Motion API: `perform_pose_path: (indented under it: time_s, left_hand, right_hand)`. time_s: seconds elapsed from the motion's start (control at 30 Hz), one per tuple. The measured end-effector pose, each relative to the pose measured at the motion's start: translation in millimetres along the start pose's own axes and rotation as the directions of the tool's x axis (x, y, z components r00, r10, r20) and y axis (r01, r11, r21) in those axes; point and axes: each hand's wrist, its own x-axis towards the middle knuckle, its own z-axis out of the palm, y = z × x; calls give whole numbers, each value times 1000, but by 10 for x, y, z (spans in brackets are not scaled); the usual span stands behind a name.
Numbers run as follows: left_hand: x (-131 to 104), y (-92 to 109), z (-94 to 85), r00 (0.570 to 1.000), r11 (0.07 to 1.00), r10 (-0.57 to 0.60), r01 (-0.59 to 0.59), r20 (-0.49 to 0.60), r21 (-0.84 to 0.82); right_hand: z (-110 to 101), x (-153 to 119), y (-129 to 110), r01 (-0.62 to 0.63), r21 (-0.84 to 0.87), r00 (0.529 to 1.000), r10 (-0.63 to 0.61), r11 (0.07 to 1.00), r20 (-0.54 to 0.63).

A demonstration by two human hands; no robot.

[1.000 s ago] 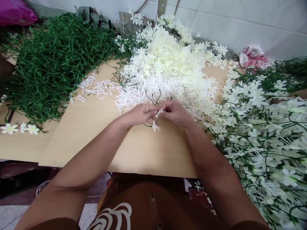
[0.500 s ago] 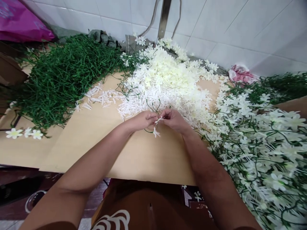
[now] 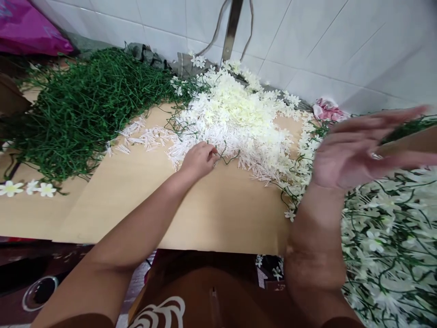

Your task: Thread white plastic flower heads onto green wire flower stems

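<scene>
My left hand (image 3: pixel 200 159) is over the middle of the cardboard, its fingers curled closed at the near edge of the white stamen pile (image 3: pixel 218 132). A thin, branching green artificial stem (image 3: pixel 226 158) comes out from its fingertips. On the right, my right hand (image 3: pixel 348 152) is raised above the heap of assembled white artificial flowers (image 3: pixel 385 241). Its fingers are spread, slightly blurred, and hold nothing that I can see. Cream blossom heads (image 3: pixel 239 102) lie heaped behind the stamens.
A large pile of green stems (image 3: pixel 92 105) covers the back left. Flowers (image 3: pixel 46 189) lie at the left edge of the cardboard (image 3: pixel 218 214). A tiled wall (image 3: pixel 307 41) stands behind, with a pink bag (image 3: pixel 30 27) in the corner and a pink-white cloth (image 3: pixel 327 110) at right.
My right hand has left my left hand and swung right, opening over the flower heap. The flower that was between both hands is gone from there. My left hand has shifted slightly left.
</scene>
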Motion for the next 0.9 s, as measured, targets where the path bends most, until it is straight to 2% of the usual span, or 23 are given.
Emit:
perform_pose_path:
  time_s: [0.13, 0.23, 0.37, 0.47, 0.57, 0.67, 0.77, 0.9]
  left_hand:
    - [6, -27, -5, 1000, 989, 5, -3, -15, 149]
    - [13, -57, -25, 999, 981, 14, -7, -35, 194]
    - [25, -89, -55, 998, 971, 2, 13, -65, 240]
    - [40, -128, -74, 995, 967, -25, 49, -99, 251]
    - [58, -177, -99, 988, 966, -69, 101, -138, 239]
    - [59, -208, -149, 981, 964, -113, 146, -155, 222]
    - [27, -185, -223, 972, 963, -133, 173, -194, 206]
    - [-12, -21, -246, 951, 986, -24, 73, -307, 149]
  right_hand:
    - [630, 270, 86, 7, -181, 1000, -13, 983, -29]
    - [970, 409, 177, -34, -338, 998, 13, 941, -63]
    - [1150, 516, 283, -185, -556, 982, 125, 810, -143]
    - [1164, 552, 323, -197, -572, 979, 125, 796, -163]
    - [1103, 550, 357, -174, -427, 976, 99, 887, -193]
    - [990, 511, 393, -152, -99, 957, 121, 983, -264]
    - [885, 447, 409, -141, 196, 923, 201, 970, -328]
    - [845, 365, 391, -130, 348, 918, 246, 928, -311]
